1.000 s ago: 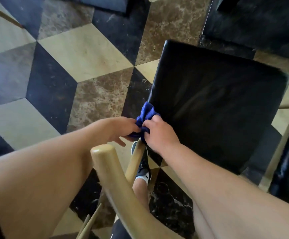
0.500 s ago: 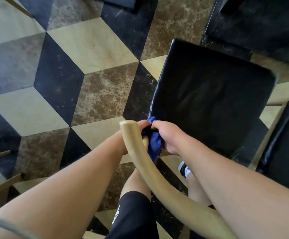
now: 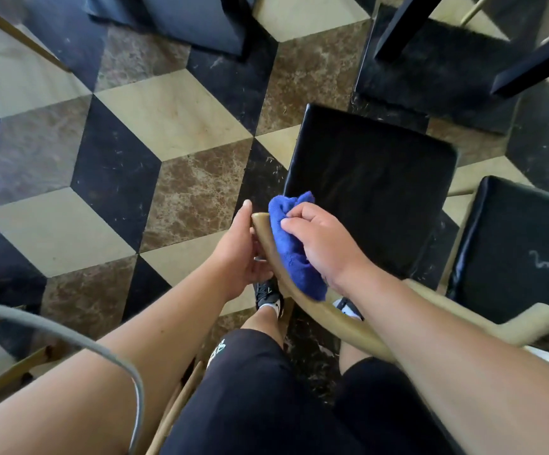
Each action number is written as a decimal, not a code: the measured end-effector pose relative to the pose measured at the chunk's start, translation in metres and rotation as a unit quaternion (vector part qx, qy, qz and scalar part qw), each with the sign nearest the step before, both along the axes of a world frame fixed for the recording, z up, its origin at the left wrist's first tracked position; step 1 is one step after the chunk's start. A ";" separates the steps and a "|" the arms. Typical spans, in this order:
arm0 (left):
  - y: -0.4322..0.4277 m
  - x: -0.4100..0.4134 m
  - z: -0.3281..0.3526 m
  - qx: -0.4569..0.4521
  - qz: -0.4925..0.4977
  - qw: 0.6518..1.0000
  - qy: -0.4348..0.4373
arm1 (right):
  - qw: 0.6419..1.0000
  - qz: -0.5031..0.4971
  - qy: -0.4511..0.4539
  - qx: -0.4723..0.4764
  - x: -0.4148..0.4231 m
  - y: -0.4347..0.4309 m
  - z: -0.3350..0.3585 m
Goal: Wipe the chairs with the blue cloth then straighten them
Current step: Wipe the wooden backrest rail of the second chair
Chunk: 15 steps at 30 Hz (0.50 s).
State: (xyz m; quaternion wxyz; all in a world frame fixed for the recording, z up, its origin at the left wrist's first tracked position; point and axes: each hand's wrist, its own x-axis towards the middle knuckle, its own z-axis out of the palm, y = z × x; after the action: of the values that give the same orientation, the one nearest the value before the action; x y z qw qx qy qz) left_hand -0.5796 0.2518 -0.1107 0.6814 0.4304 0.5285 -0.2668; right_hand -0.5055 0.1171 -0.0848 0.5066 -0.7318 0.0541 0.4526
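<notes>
Below me stands a chair with a black padded seat (image 3: 374, 188) and a curved light-wood backrest rail (image 3: 332, 315). My right hand (image 3: 324, 244) presses a bunched blue cloth (image 3: 291, 247) onto the top of that rail near its left end. On the outer side of the same end, my left hand (image 3: 240, 254) grips the rail. The rail runs down and right under my right forearm.
A second black-seated chair (image 3: 515, 254) stands close on the right. A dark table base and legs (image 3: 437, 64) sit beyond the seat, another dark base (image 3: 181, 21) at the top. The floor is patterned in cube tiles (image 3: 155, 126). A grey cable (image 3: 69, 336) curves at lower left.
The cloth has come up from beside the seat's edge onto the top of the backrest rail, under my right hand. My left hand has shifted to grip the rail's end.
</notes>
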 end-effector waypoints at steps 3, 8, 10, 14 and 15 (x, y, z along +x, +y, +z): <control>-0.008 0.003 0.010 0.028 0.022 0.999 -0.017 | 0.976 0.150 -0.160 0.017 -0.013 0.002 0.014; -0.023 -0.002 0.014 0.261 0.007 0.964 -0.041 | 0.891 0.325 -0.314 -0.028 -0.029 -0.030 0.027; -0.031 -0.004 0.013 0.362 -0.077 0.925 -0.084 | 0.864 0.374 -0.336 -0.030 -0.042 -0.053 0.030; -0.067 -0.006 0.017 0.501 -0.318 0.802 -0.068 | 0.833 0.424 -0.354 -0.031 -0.060 -0.109 0.037; -0.076 -0.007 0.020 0.516 -0.357 0.777 -0.045 | 0.824 0.434 -0.362 -0.033 -0.062 -0.124 0.039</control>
State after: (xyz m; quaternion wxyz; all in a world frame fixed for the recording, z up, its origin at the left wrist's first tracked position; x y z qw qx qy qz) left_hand -0.5866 0.1759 -0.0906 0.2356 0.8871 0.3640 -0.1585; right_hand -0.5679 -0.0068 -0.0457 0.2164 -0.8076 -0.4413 0.3260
